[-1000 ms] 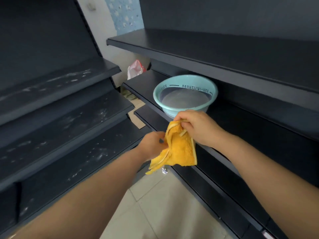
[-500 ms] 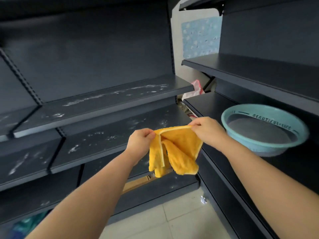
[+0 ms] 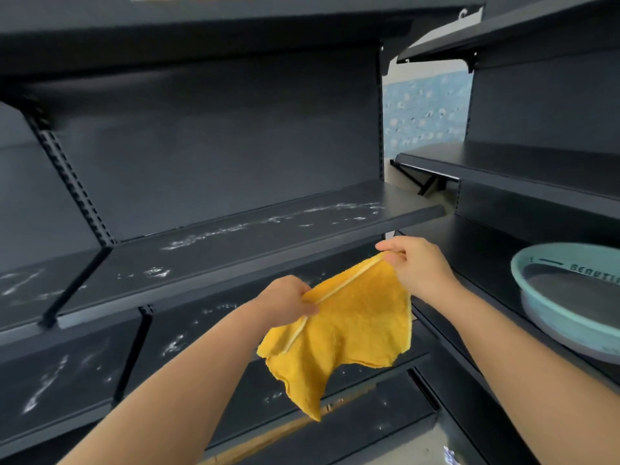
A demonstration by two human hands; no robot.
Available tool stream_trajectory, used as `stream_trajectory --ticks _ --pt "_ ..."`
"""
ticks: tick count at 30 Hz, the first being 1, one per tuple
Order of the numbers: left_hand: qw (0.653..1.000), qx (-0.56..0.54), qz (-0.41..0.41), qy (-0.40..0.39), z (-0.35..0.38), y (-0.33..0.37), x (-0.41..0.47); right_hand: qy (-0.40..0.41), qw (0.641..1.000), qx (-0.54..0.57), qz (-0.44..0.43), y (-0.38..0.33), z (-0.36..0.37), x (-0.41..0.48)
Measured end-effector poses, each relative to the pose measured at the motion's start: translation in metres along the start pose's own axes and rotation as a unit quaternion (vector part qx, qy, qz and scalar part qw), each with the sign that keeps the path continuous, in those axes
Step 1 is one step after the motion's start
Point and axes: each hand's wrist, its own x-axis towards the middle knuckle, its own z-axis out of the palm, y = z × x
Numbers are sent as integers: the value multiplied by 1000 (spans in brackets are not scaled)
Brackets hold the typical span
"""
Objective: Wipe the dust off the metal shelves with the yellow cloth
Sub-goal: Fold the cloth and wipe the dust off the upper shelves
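- Lower left shelf (image 3: 50,391): dark metal, bottom left of the view, streaked with white dust.
- Upright post (image 3: 72,182): slotted dark metal strip, runs at a slant down the left of the back panel to the middle shelf.
- Middle shelf (image 3: 235,250): dark metal, spans the centre of the view; white dust lies in broken lines and patches along its top, thickest toward the right end and near the front left.
- Left hand (image 3: 287,302): fist closed, pinching the pale-trimmed top edge of the yellow cloth near its left end; held in front of and just below the middle shelf's front lip.
- Yellow cloth (image 3: 352,327): stretched between both hands along its top edge, the rest hanging free in the air with a ragged lower corner pointing down; not touching any shelf.
- Right hand (image 3: 419,266): thumb and fingers closed on the cloth's upper right corner, held higher than the left hand.
- Patterned blue wall (image 3: 426,112): seen through the gap between the two shelf units.
- Right shelf (image 3: 469,250): dark metal, on the right-hand unit, bearing the basin.
- Teal basin (image 3: 570,317): round plastic, printed lettering inside the rim, partly cut off by the right edge.
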Motion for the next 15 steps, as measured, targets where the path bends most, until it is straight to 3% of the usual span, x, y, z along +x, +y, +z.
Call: stream_trajectory --ticks 2,4,6,9,11,15 --pt "998 46 -4 48 -13 -6 13 21 1000 -16 -2 -9 7 8" --pt "997 2 1 78 -28 -8 26 31 999 -35 2 -17 11 18" --pt "984 -160 1 83 -43 -4 39 17 999 -48 15 -24 14 32" --pt "913 -404 11 56 -61 7 54 -1 997 62 44 -29 18 53" --pt "902 -423 35 77 -69 14 67 21 989 136 46 -28 17 66" --pt "919 -344 87 172 -94 32 97 125 979 161 6 -23 -4 100"
